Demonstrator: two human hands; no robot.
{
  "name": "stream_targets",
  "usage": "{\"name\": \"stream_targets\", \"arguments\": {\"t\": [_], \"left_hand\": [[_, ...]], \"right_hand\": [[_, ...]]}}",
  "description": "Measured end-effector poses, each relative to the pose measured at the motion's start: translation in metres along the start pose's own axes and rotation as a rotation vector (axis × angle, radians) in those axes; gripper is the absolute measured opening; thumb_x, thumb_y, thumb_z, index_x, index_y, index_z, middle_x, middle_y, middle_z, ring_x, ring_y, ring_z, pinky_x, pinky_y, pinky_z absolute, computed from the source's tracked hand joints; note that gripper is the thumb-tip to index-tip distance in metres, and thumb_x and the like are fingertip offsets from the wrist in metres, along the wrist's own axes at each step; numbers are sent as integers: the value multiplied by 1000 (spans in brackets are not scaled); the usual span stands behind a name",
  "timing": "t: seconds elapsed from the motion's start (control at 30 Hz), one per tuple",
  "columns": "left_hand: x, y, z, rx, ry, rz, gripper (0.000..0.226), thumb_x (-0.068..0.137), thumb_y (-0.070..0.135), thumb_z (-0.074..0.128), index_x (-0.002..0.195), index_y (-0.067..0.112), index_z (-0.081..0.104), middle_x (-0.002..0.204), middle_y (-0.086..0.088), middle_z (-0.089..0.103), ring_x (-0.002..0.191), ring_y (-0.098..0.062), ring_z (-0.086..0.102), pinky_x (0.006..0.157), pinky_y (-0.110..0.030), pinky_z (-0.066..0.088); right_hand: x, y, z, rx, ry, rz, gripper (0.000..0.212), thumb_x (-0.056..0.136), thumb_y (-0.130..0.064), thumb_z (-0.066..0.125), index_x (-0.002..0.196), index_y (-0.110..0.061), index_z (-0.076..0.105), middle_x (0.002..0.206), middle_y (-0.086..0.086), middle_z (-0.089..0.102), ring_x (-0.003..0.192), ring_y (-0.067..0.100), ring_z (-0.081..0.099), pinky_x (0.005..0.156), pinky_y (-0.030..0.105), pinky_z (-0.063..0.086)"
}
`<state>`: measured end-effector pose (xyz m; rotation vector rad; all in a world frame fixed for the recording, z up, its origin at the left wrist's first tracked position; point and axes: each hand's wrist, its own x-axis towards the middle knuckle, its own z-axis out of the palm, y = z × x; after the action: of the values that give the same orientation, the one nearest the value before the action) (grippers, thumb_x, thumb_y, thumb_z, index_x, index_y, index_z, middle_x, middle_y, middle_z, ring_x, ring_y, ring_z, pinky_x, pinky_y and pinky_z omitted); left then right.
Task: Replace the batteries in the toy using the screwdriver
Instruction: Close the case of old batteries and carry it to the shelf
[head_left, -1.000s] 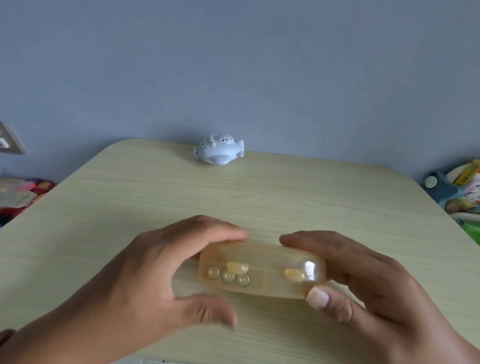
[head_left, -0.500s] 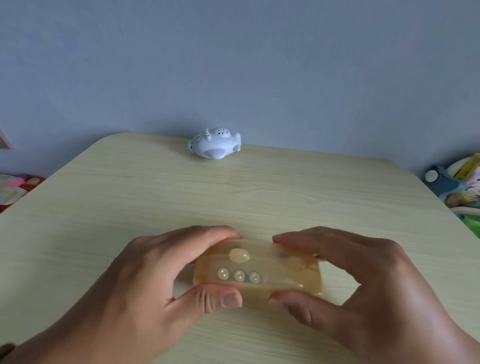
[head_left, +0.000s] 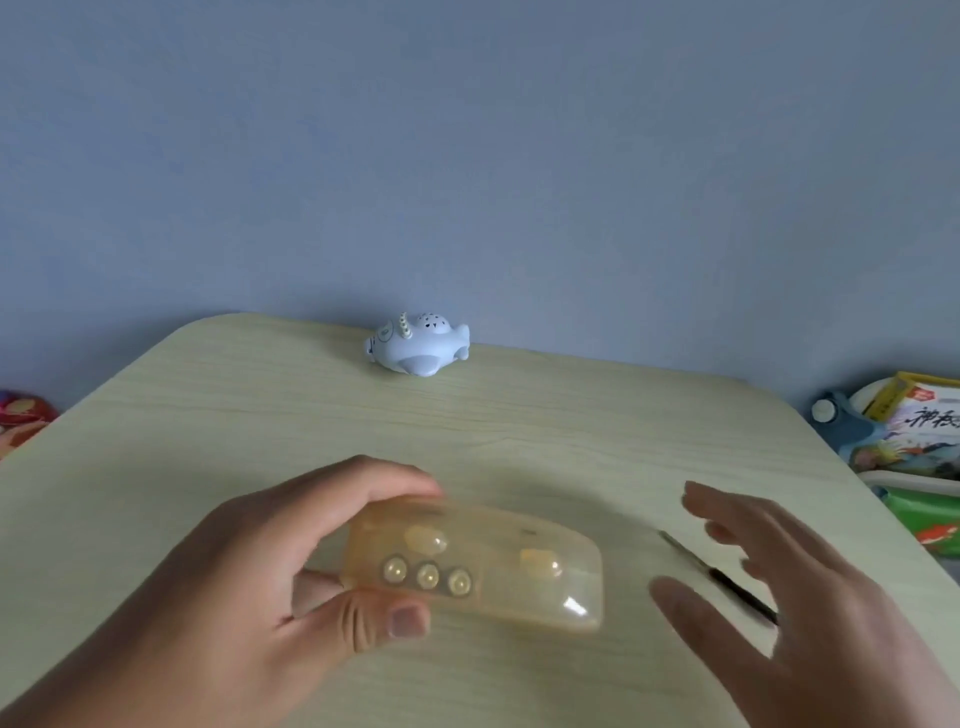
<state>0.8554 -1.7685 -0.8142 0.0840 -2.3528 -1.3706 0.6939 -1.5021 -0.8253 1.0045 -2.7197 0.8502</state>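
A translucent amber box (head_left: 483, 561) with three button batteries (head_left: 427, 574) showing through it is held just above the table by my left hand (head_left: 249, 587), thumb in front and fingers over its far edge. My right hand (head_left: 795, 597) hovers to the right of the box, fingers spread, holding nothing. Under it on the table lies a thin black screwdriver (head_left: 722, 579), partly hidden by the fingers. A small light-blue toy (head_left: 418, 351) shaped like a plump animal sits at the table's far edge.
The pale wooden table (head_left: 519, 431) has rounded corners and stands against a blue-grey wall. Colourful toys and packets (head_left: 904, 447) lie past the right edge. A red patterned object (head_left: 21, 415) sits off the left edge.
My right hand has let go of the amber box and moved right, opening over the screwdriver. My left hand now holds the box alone.
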Motion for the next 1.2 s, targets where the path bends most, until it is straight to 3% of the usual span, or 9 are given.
{"name": "stream_targets", "arguments": {"t": [0.1,0.17,0.2,0.37,0.47,0.63,0.77,1.07,1.2], "left_hand": [[7,-6,1,-98,-30,-55,61,57,51,91,112,35,72,111,3,75,91,-17,75,70,-40,65],[14,-6,-2,-187,-64,-85,60,53,40,95,108,29,74,118,4,72,97,-17,75,68,-37,64],[20,-3,-5,-235,-93,-103,61,50,36,97,106,26,74,121,4,71,97,-19,75,69,-35,63],[64,29,-28,-350,-210,-131,70,39,50,100,98,21,75,123,5,72,101,-20,75,67,-29,61],[96,73,-51,-332,-187,-70,64,47,57,95,96,19,78,125,2,72,111,-19,72,76,-29,62],[143,182,-119,-331,-177,-22,60,48,52,96,93,16,80,130,3,69,114,-22,71,77,-35,61],[181,302,-190,-334,-116,39,61,49,50,97,94,13,80,127,-5,71,111,-27,72,82,-34,62],[266,543,-301,-380,-130,62,58,56,46,95,99,12,76,125,-9,71,109,-31,71,81,-35,61],[301,638,-336,-372,-186,70,41,62,25,89,98,11,77,130,-8,68,113,-29,69,75,-34,61]], "right_hand": [[-15,11,1,-284,133,162,45,66,-71,61,97,-40,74,114,-6,70,95,30,71,78,33,48],[-11,4,0,-303,146,214,15,68,-42,81,75,-31,74,103,-4,74,86,29,70,73,31,45],[-8,-2,-2,-292,120,250,15,71,-32,85,71,-30,70,102,-6,73,88,26,68,72,31,46],[14,-25,-37,-131,71,401,13,94,-41,51,83,-34,52,77,-11,71,72,11,66,68,41,56],[39,-59,-93,-43,170,351,13,95,-36,50,82,-34,51,62,-4,66,53,8,60,57,37,52],[99,-131,-203,60,193,289,32,100,-13,44,118,-36,56,76,-8,63,63,8,61,60,27,48],[137,-197,-308,152,190,265,25,99,-14,52,105,-34,65,68,-14,69,51,8,64,52,17,50],[204,-335,-546,52,161,329,14,96,-40,56,82,-38,57,68,-13,71,51,6,64,59,38,58],[219,-385,-649,24,164,376,17,95,-46,54,82,-35,55,63,-11,71,51,8,63,59,40,58]]}}
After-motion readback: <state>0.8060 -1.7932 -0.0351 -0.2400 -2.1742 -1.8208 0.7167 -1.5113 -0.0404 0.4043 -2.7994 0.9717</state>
